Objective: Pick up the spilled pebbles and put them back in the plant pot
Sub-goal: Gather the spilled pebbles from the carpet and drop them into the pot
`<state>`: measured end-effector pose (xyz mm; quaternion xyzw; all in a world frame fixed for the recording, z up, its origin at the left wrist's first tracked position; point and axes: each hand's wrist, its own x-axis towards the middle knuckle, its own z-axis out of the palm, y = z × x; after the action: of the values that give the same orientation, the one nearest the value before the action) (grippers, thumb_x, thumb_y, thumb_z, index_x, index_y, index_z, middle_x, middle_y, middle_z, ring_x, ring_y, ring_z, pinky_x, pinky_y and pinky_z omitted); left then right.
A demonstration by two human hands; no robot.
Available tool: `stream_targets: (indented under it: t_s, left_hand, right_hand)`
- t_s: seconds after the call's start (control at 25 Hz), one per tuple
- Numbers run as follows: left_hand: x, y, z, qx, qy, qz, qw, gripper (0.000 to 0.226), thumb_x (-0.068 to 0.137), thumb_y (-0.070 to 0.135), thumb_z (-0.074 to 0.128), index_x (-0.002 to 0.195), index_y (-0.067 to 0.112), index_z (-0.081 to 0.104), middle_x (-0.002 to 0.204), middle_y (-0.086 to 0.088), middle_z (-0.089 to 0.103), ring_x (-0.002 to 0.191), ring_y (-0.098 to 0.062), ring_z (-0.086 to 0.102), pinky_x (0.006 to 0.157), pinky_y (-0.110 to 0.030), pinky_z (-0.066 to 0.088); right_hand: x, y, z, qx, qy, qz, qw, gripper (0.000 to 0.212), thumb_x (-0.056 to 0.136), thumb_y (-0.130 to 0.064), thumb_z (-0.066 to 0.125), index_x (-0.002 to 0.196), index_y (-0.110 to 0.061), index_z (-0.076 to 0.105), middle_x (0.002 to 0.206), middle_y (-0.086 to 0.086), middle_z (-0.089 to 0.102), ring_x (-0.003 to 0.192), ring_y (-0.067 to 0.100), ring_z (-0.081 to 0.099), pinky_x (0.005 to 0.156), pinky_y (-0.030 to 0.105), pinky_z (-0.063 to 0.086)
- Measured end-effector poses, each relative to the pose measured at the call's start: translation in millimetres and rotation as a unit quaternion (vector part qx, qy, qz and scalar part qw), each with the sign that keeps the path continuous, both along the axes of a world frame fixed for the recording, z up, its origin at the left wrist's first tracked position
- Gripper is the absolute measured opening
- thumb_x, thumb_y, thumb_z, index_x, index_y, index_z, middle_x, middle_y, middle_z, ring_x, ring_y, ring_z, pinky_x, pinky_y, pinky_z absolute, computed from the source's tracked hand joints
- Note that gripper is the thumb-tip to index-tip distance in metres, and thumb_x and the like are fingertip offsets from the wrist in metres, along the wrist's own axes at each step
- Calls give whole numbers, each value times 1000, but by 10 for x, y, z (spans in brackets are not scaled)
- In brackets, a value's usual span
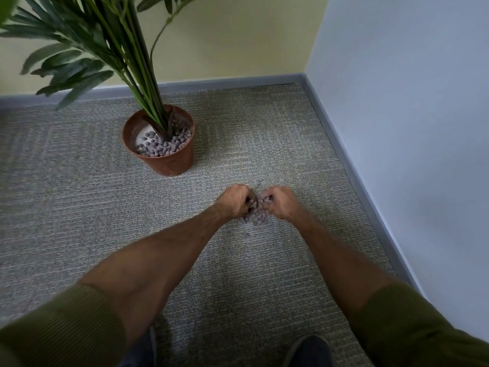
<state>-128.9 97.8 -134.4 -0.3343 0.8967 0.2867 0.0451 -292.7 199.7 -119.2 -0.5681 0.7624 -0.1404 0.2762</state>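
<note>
A pile of grey-purple spilled pebbles [255,215] lies on the carpet, right of and nearer to me than the plant pot. My left hand [235,200] and my right hand [281,202] are cupped around the pile from both sides, fingers curled into it and closed on pebbles. A few loose pebbles [258,183] lie just beyond the hands. The brown plant pot [169,161] stands upright at centre left, with more pebbles inside around the green stems.
Grey-beige carpet [79,181] covers the floor. A grey skirting board [352,165] runs along the white wall on the right and the yellow wall behind. Palm leaves [68,67] overhang the upper left. My dark shoes [308,350] are at the bottom edge.
</note>
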Motion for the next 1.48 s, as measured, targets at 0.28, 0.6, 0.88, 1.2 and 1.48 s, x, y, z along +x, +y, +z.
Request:
stream_targets:
  t_s: [0.28, 0.6, 0.88, 1.2, 1.48]
  left_hand:
    - [49, -92, 256, -7, 26, 11, 1000, 18, 97, 13, 72, 107, 21, 86, 102, 0, 83, 83, -16, 76, 82, -36, 65]
    - [439, -496, 942, -109, 39, 15, 993, 18, 94, 17, 66, 99, 15, 84, 96, -6, 83, 91, -26, 76, 79, -32, 58]
    - [1226, -1247, 1524, -191, 0, 73, 979, 27, 92, 35, 66, 98, 16, 84, 85, -10, 80, 77, -30, 74, 66, -35, 53]
    - [1677, -1790, 1539, -217, -84, 106, 967, 30, 93, 22, 69, 120, 25, 82, 117, -7, 80, 104, -33, 75, 90, -39, 61]
    - [1665, -1677, 1342, -205, -25, 148, 967, 37, 86, 41, 58, 108, 26, 83, 106, -5, 82, 91, -31, 78, 81, -41, 65]
  right_hand:
    - [-83, 10, 89, 10, -95, -81, 992, 16, 89, -19, 86, 102, -9, 85, 93, 8, 84, 72, 20, 81, 77, 44, 69]
    - [202, -572, 535, -26, -162, -96, 982, 6, 87, -20, 90, 86, -17, 85, 73, 3, 80, 65, 16, 76, 70, 33, 67]
    - [973, -1746, 1087, -95, -211, -84, 969, 6, 87, -10, 88, 89, -6, 84, 64, 1, 76, 52, 10, 72, 64, 31, 67]
    - [1577, -2387, 1310, -69, -79, 3, 994, 23, 89, -22, 87, 111, -17, 83, 97, -3, 79, 78, 9, 75, 80, 22, 60]
    - [1405, -2093, 1181, -110, -167, -109, 974, 11, 98, -5, 74, 101, -11, 83, 101, 5, 80, 71, 14, 80, 63, 25, 66]
